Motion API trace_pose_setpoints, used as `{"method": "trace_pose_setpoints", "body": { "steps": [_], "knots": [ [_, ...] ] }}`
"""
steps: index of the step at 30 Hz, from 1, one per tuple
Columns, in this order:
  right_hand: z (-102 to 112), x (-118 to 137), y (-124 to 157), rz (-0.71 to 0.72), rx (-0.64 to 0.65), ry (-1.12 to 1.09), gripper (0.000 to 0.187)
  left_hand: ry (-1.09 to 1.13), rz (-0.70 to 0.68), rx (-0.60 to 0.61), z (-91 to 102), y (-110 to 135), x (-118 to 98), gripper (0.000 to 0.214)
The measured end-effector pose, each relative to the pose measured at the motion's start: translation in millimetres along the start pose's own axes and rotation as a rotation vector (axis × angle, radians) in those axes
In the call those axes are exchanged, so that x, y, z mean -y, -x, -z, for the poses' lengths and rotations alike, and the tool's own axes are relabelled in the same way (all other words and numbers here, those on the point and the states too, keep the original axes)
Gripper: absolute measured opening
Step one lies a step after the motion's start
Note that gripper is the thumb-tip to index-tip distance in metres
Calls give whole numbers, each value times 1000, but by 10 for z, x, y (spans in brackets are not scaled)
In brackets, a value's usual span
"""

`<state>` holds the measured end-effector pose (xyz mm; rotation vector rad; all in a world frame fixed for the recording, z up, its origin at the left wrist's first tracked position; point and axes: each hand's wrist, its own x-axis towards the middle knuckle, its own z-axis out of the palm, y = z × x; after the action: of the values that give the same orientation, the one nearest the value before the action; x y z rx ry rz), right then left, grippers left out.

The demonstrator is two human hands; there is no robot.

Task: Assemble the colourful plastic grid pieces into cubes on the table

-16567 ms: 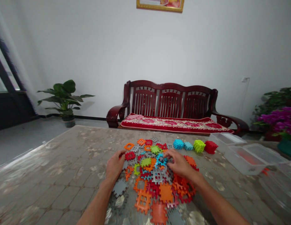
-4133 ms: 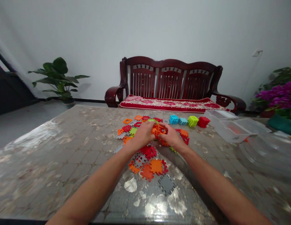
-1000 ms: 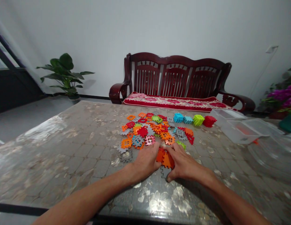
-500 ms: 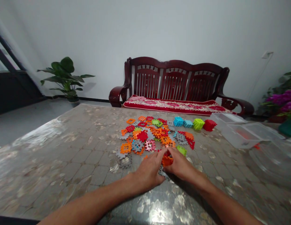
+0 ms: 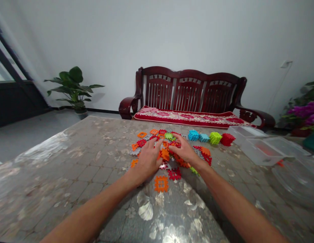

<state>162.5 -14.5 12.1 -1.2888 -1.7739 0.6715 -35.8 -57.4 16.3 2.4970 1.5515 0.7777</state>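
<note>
My left hand (image 5: pixel 149 158) reaches over the left side of a pile of interlocking plastic tiles, its fingers spread and nothing visibly held. Across from it, my right hand (image 5: pixel 184 151) is over the pile's right side, thumb and index finger apart. A green tile (image 5: pixel 169 136) lies by its index fingertip. Between the hands sits an orange tile (image 5: pixel 165 154). Nearer to me, a square orange tile (image 5: pixel 161 184) with a windowed centre lies flat, and a red tile (image 5: pixel 174 174) is just behind it. Both hands cover part of the pile.
Right of the pile stand assembled cubes: a blue cube (image 5: pixel 193 135), a smaller blue one, a green cube (image 5: pixel 215 137) and a red cube (image 5: pixel 227 139). Clear plastic boxes (image 5: pixel 260 152) stand on the table's right side. A wooden bench (image 5: pixel 188 91) is behind the table.
My hands were together around an orange piece near the front. They have moved forward and apart over the pile. An orange tile and a red tile now show in front.
</note>
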Motion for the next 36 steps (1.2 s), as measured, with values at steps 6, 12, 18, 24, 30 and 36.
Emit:
{"method": "trace_pose_setpoints", "body": {
  "steps": [6,12,18,24,30,36],
  "knots": [
    [73,-612,282,146,81,438,73,-149,-204,168,-314,529,-87,99],
    [-135,-646,359,148,166,598,66,-237,-225,150,-518,494,152,87],
    [-338,-438,240,91,140,580,61,-270,-217,91,-431,394,432,74],
    [-507,-366,136,84,109,486,54,-280,-205,45,-416,285,610,66],
    [-104,-564,103,82,-85,425,46,-285,-224,75,-307,269,521,60],
    [573,-1090,238,-234,-305,788,48,-222,-458,209,-395,254,132,75]
  ]
}}
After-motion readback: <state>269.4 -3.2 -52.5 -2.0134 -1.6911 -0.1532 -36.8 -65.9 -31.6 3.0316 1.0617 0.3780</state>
